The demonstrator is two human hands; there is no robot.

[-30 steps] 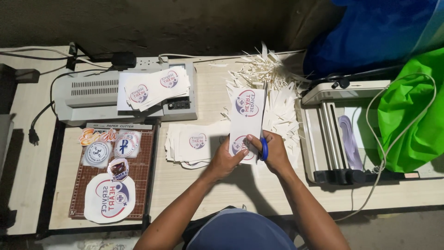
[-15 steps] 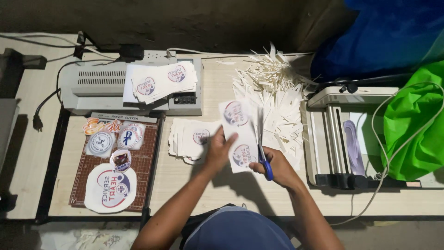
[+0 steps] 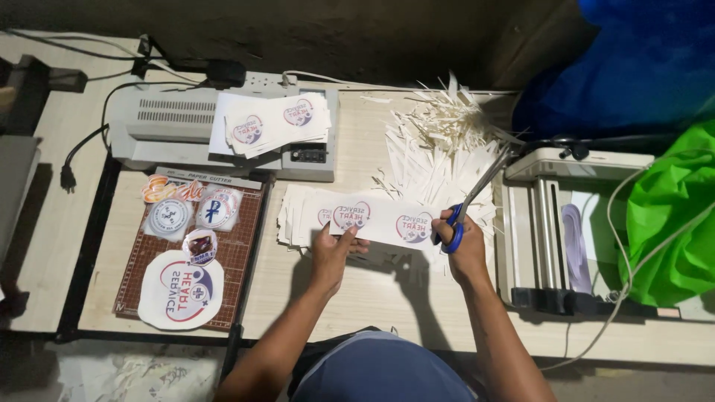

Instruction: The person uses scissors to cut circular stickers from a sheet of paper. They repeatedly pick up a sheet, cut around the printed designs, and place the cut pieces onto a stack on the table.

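Two machines, a laminator (image 3: 223, 138) and a paper cutter (image 3: 190, 253), crowd the pale wooden table (image 3: 357, 298). Since before, the printed strip (image 3: 383, 221) has turned sideways; the left hand (image 3: 331, 249) pinches it, the right hand (image 3: 462, 238) grips blue-handled scissors (image 3: 469, 205).

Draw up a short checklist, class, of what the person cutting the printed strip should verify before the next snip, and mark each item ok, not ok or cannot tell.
1. Left hand grips the printed strip at its left end: ok.
2. Right hand has its fingers through the blue handles of the scissors: ok.
3. Blades point up and away from both hands: ok.
4. Strip lies between the blades: not ok; they stand above its right end.
5. Blades open: cannot tell.
6. Stack of printed sheets lies clear of the blades: ok.
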